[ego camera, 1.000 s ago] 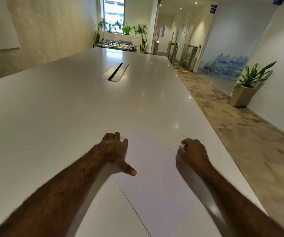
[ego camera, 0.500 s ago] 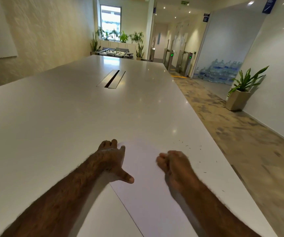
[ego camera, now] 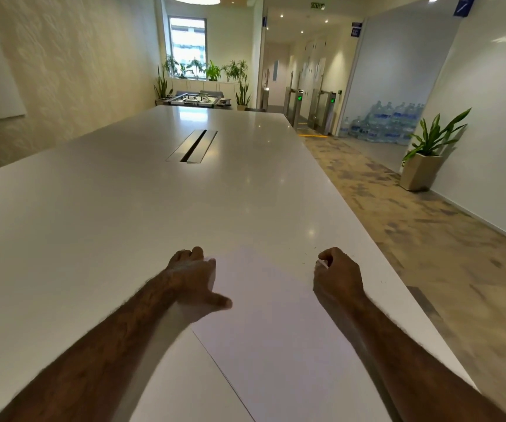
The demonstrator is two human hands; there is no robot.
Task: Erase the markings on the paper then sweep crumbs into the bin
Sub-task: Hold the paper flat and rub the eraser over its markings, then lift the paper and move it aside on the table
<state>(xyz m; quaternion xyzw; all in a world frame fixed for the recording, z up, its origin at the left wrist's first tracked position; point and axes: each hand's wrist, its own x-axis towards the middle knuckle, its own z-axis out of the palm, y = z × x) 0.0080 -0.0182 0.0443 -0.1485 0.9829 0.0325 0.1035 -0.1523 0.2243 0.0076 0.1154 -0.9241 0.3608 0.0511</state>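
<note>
On the white table (ego camera: 93,223), the left hand (ego camera: 194,278) presses flat on the paper (ego camera: 276,330) at its left edge, thumb spread. The right hand (ego camera: 338,274) rests curled at the sheet's right edge, pinching a small white eraser (ego camera: 322,263). Dark crumbs (ego camera: 314,248) speckle the tabletop just beyond. A potted plant (ego camera: 425,159) stands by the far wall.

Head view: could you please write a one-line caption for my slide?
Left hand presses a white paper flat while the right hand pinches a small white eraser at its edge.
</note>
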